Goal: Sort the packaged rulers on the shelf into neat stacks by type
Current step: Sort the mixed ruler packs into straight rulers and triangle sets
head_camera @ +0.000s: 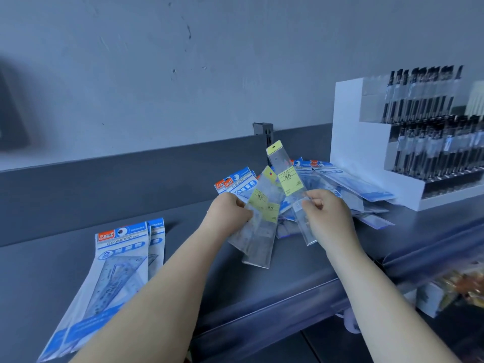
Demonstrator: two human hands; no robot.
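Observation:
My left hand grips a small fan of clear ruler packets with yellow labels, held above the grey shelf. My right hand pinches one more clear yellow-labelled ruler packet, tilted upright beside the fan. Behind both hands lies a loose heap of blue-and-white geometric set packets, partly hidden by my hands. At the left front, a neat stack of blue geometric set packets lies flat on the shelf.
A white tiered display of black pens stands at the right on the shelf. A dark back rail and a grey wall run behind. The shelf's front edge is close to my forearms, with goods below at the right.

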